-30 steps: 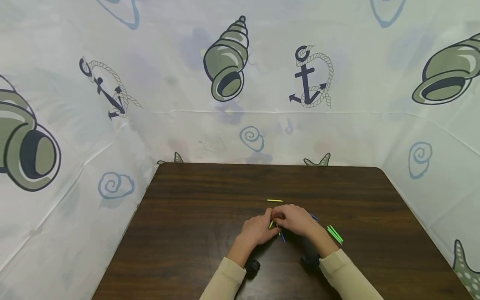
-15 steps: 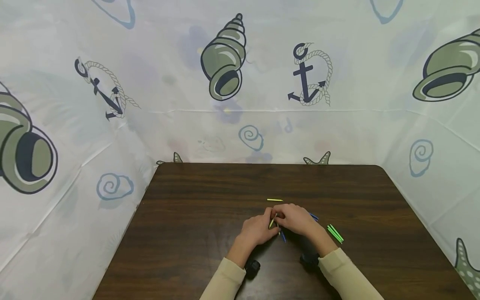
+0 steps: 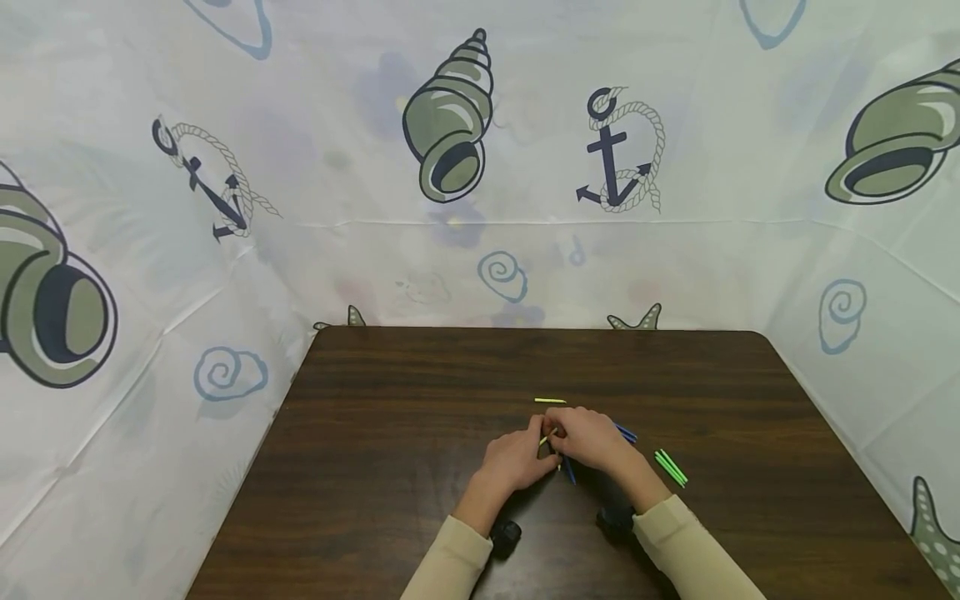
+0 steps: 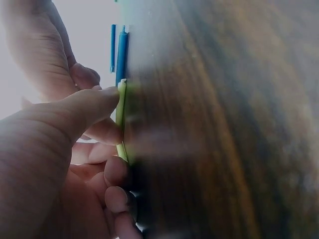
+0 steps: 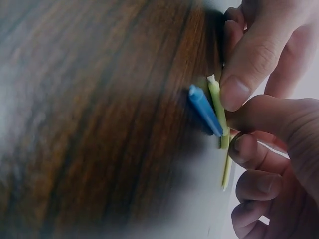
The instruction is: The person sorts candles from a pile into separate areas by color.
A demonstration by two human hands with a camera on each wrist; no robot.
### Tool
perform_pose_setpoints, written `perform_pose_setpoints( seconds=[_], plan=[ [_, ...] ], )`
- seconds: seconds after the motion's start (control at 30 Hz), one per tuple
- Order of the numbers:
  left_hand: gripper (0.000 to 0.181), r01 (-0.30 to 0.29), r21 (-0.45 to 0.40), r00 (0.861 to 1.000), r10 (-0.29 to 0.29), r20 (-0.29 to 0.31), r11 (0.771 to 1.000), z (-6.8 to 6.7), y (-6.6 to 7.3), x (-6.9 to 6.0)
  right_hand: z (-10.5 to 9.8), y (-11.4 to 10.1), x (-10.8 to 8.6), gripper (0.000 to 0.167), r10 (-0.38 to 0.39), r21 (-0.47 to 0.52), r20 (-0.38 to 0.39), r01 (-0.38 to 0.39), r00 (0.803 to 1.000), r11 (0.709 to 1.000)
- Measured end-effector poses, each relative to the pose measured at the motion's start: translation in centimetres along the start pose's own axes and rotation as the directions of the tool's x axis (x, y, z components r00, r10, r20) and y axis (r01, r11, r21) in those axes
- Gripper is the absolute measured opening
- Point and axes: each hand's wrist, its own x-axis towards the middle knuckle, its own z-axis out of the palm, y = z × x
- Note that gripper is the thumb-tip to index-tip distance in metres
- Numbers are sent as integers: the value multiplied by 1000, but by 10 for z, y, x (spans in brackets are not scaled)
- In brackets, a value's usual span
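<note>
In the head view the left hand (image 3: 517, 458) and right hand (image 3: 592, 437) meet over the table (image 3: 390, 467). A thin yellow stick (image 3: 549, 437) lies slanted between their fingertips, pinched by the right hand. Below it are another short yellow stick (image 3: 558, 467) and a blue stick (image 3: 570, 471). The left wrist view has the left thumb and fingers against a yellow-green stick (image 4: 120, 112), its middle partly covered. In the right wrist view the left thumb holds a yellow-green stick (image 5: 217, 102) beside a blue stick (image 5: 204, 110), with the right fingertips close by.
Beyond the hands lies a yellow stick (image 3: 550, 401). Blue sticks (image 3: 627, 433) rest beside the right hand, and several green sticks (image 3: 671, 468) lie farther right. Dark devices (image 3: 506, 538) hang under the wrists. Patterned cloth (image 3: 360, 267) surrounds the table.
The yellow stick between the fingertips has tilted from steep toward flatter. The lower blue stick has shifted slightly right. Both hands keep nearly the same place.
</note>
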Motion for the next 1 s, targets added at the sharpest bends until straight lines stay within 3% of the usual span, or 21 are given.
perform_pose_setpoints(
  seconds=[0.57,0.77,1.0],
  plan=[
    [87,4,13,999,-3,-44,1000,2,2,4,-3,11,5,8,34,-56,-12,-34,999,998],
    [83,-3,27,1000,4,-29,1000,1,2,3,-8,16,4,6,42,-77,-56,-46,998,996],
    [65,-56,69,997,59,-42,996,3,0,3,-15,24,4,6,73,-90,-94,-82,993,993]
  ],
)
